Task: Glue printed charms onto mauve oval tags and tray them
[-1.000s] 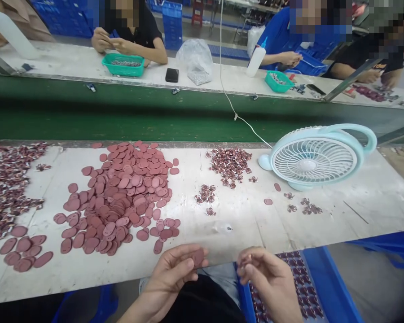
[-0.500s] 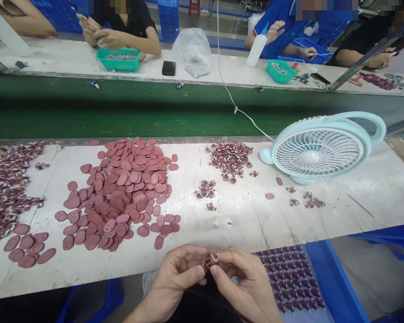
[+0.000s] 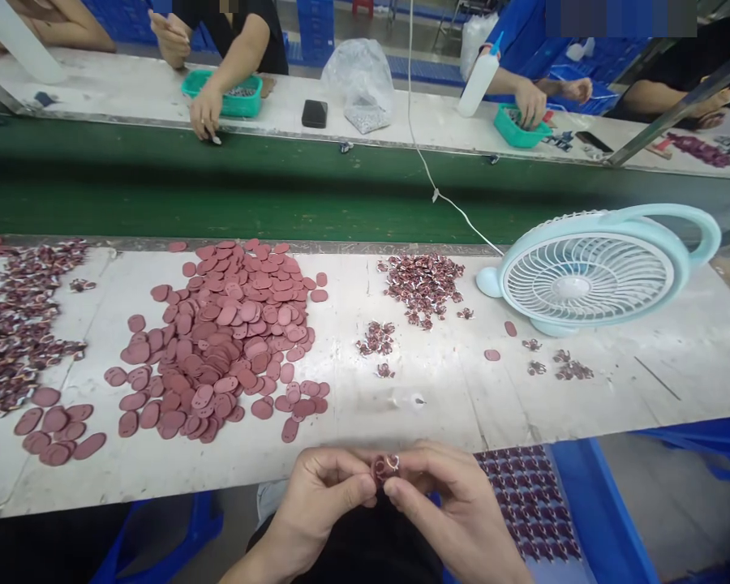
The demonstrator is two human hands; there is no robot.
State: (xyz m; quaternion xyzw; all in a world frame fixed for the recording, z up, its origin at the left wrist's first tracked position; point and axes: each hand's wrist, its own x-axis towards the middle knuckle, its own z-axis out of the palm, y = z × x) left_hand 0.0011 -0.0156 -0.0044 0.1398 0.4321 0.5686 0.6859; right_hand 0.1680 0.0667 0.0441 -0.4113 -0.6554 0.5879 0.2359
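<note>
My left hand (image 3: 319, 499) and my right hand (image 3: 447, 503) meet at the table's near edge, fingertips pinched together on one small maroon piece (image 3: 384, 467) with a pale loop on it. A big heap of flat maroon oval pieces (image 3: 225, 337) lies on the white table (image 3: 438, 405) ahead of my left hand. A smaller heap of tiny patterned maroon parts (image 3: 422, 288) sits further right, with a little cluster (image 3: 374, 339) closer to me.
A light-blue table fan (image 3: 590, 272) lies at the right, its white cord running back. More patterned parts (image 3: 12, 324) cover the left end. A blue crate (image 3: 535, 507) of finished pieces sits below my right hand. Other people work across the green conveyor belt (image 3: 280, 191).
My hands were apart a second ago, the left holding an oval piece. They have come together and now both pinch one small piece.
</note>
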